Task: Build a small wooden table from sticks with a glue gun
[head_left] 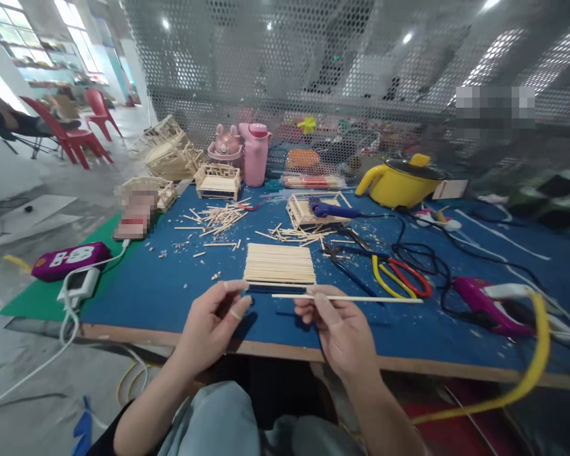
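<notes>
A flat panel of pale wooden sticks (280,263), laid side by side, rests on the blue tabletop in front of me. One loose stick (278,285) lies along its near edge with a narrow gap. My left hand (221,320) touches the left end of that loose stick with its index fingertip, the thumb standing apart. Between the thumb and fingers of my right hand (337,323) is a long thin wooden stick (375,299), roughly level and pointing right. The right fingertips are also close to the loose stick's right end.
Behind the panel lie scattered stick pieces (221,218) and a blue glue gun (335,209) on a small stick-built frame (299,215). To the right are pliers (346,266), scissors (408,278), black cables and a yellow pot (403,183). A pink bottle (255,155) stands at the back.
</notes>
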Tool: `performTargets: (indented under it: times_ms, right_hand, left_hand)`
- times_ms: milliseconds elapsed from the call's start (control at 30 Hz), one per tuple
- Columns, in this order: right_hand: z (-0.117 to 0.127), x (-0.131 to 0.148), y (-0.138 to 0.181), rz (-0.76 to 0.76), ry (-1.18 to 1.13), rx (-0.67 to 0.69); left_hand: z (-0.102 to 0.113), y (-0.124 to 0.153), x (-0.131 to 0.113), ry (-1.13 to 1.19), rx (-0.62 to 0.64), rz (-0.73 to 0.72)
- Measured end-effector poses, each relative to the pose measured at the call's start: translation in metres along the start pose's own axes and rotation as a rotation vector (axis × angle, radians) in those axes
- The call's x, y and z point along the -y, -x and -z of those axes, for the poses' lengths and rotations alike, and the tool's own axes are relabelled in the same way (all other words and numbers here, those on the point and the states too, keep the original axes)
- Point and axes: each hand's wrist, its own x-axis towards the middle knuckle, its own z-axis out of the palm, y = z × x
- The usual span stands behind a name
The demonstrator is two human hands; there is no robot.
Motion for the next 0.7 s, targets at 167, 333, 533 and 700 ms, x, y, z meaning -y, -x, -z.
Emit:
performTargets:
  times_ms: [167,333,533,700]
  right_hand:
    - [-0.010,-0.012,0.007,0.069,0.030,0.128]
    - [-0.004,-0.009,0.008,0.069,0.011,0.170]
    - [0.034,0.010,0.008,0.143,-0.176,-0.126]
    - [0.046,0.008,0.008,0.124,-0.147,-0.063]
  left_hand:
    - [0.002,0.001,-0.006,-0.082,0.137,-0.178]
    - [0.001,0.001,-0.010,-0.123,0.140,-0.184]
    - [0.000,0.003,-0.005,-0.124,0.057,-0.149]
    - [0.000,0.002,0.002,-0.109,0.009,-0.081]
